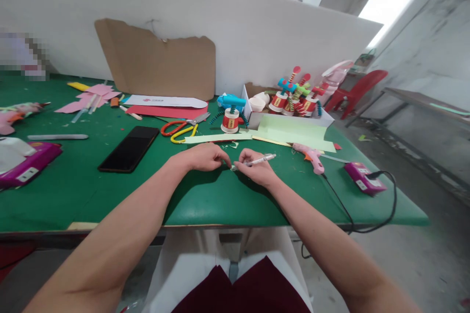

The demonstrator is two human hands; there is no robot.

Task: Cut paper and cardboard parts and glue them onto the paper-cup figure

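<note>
My right hand is closed around a white pen, whose upper end points right and away from me. My left hand rests on the green tabletop with its fingers curled, its fingertips meeting a tiny piece of pale green paper. The pen's writing end and part of the paper are hidden by my fingers. Just beyond my hands lie a pale green paper strip and a few scraps. Scissors with red and yellow handles are past my left hand.
A black phone lies left. A paper-cup figure stands beside a white box of similar figures. Right are a pink glue gun, its cord and a purple power strip. Cardboard leans against the white partition.
</note>
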